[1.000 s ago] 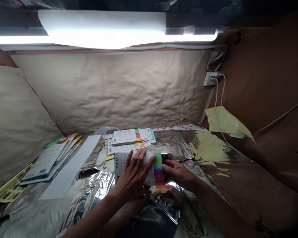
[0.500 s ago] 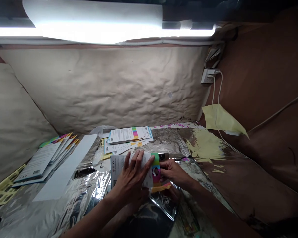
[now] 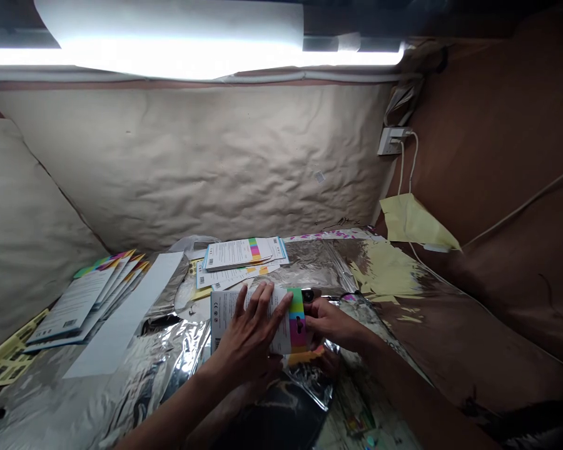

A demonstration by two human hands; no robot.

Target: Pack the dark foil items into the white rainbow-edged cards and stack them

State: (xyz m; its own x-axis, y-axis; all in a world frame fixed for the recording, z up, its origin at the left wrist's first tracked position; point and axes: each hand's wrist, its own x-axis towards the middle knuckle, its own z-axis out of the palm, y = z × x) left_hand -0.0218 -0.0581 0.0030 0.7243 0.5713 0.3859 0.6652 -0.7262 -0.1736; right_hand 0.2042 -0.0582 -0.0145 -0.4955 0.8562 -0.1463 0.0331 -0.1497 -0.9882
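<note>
A flat white printed package (image 3: pixel 221 315) with a green, magenta and orange band along its right end lies in front of me on shiny foil. My left hand (image 3: pixel 249 328) rests flat across its printed face, fingers spread and pressing down. At the banded end, my right hand (image 3: pixel 334 326) pinches the edge beside a dark hang hole (image 3: pixel 299 324). Its fingertips are partly hidden behind the edge. Just beyond the right hand, a dark rounded object (image 3: pixel 309 295) shows, its kind unclear.
Behind the hands lies a pile of similar packages (image 3: pixel 232 255). More are fanned out at the left (image 3: pixel 77 303), next to a white paper strip (image 3: pixel 126 319). Foil sheeting (image 3: pixel 309 259) covers the table. A power socket with cables (image 3: pixel 392 141) is on the back right wall.
The package's banded end has shifted slightly right. The hang hole, partly whitish before, now looks dark. My left hand stays flat on the package; the right still pinches its edge.
</note>
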